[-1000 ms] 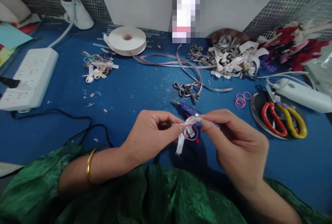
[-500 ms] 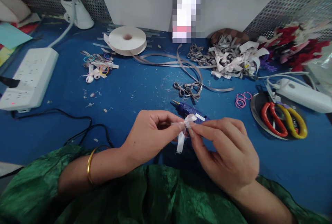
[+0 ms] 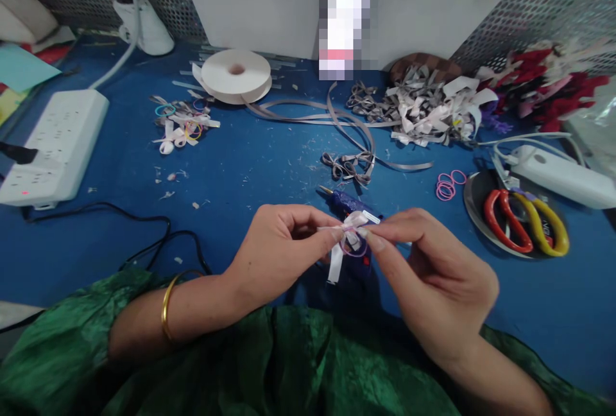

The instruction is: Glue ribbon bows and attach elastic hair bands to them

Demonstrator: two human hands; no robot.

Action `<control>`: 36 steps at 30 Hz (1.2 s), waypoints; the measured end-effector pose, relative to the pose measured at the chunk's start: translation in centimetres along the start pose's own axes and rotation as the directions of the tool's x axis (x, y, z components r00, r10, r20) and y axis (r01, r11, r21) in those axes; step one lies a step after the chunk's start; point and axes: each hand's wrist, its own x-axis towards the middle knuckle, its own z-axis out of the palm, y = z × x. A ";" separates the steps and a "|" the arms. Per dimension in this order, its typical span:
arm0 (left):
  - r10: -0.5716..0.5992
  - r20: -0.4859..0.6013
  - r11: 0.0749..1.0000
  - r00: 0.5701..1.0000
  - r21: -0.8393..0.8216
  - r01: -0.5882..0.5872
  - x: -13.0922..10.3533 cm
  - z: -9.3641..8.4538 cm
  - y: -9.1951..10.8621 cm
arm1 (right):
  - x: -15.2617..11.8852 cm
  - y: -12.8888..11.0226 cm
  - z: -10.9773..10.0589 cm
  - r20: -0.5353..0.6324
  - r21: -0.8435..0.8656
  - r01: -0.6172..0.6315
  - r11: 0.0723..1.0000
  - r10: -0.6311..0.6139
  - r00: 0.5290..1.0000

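Between my two hands is a pale pink ribbon bow (image 3: 355,219), with one tail hanging down and a thin pink elastic band (image 3: 353,254) looped below it. My left hand (image 3: 283,242) pinches the bow's left side between thumb and forefinger. From the right, the thumb and forefinger of my right hand (image 3: 428,268) are closed on the bow's edge; whether they hold ribbon or band is hard to make out. Right behind the bow, a dark blue glue gun (image 3: 344,203) lies on the table, partly covered by the bow and my fingers.
Grey ribbon bows (image 3: 349,167) lie beyond the glue gun. Pink elastic bands (image 3: 446,186) and red-and-yellow-handled scissors (image 3: 507,223) on a dark round spool are at right. A ribbon spool (image 3: 235,72), a bow pile (image 3: 423,108) and a power strip (image 3: 58,140) stand farther off.
My right hand has turned and shifted slightly right, its fingers now at the bow's right edge. The pink band below the bow shows more plainly. My left hand stays put.
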 end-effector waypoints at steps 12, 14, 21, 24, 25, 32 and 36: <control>0.014 0.003 1.000 1.000 -0.015 -0.014 -0.1 0.1 0.0 | 0.4 -0.4 -0.1 0.089 -0.286 0.332 0.899 -0.320 0.943; 0.013 -0.002 1.000 1.000 -0.007 -0.013 -0.1 0.0 0.0 | 0.3 -0.4 -0.2 0.000 -0.092 0.122 0.988 -0.123 0.992; -0.002 0.014 1.000 1.000 -0.026 0.003 -0.1 0.0 0.1 | 0.2 -0.2 -0.3 0.039 -0.289 0.247 0.925 -0.247 0.968; 0.001 0.022 0.999 1.000 -0.043 0.000 -0.1 0.0 0.1 | 0.3 -0.2 -0.1 0.107 -0.383 0.385 0.839 -0.374 0.921; 0.006 0.021 0.999 1.000 -0.035 -0.006 -0.1 0.0 0.1 | 0.3 -0.2 0.0 0.117 -0.409 0.416 0.812 -0.406 0.907; 0.014 0.017 1.000 1.000 0.025 -0.015 -0.1 0.1 0.0 | 0.4 -0.1 0.2 0.082 -0.293 0.300 0.908 -0.289 0.954; 0.004 0.044 1.000 0.999 0.013 -0.004 0.0 -0.1 -0.1 | 0.5 0.4 0.0 0.010 0.166 -0.085 0.982 0.084 0.996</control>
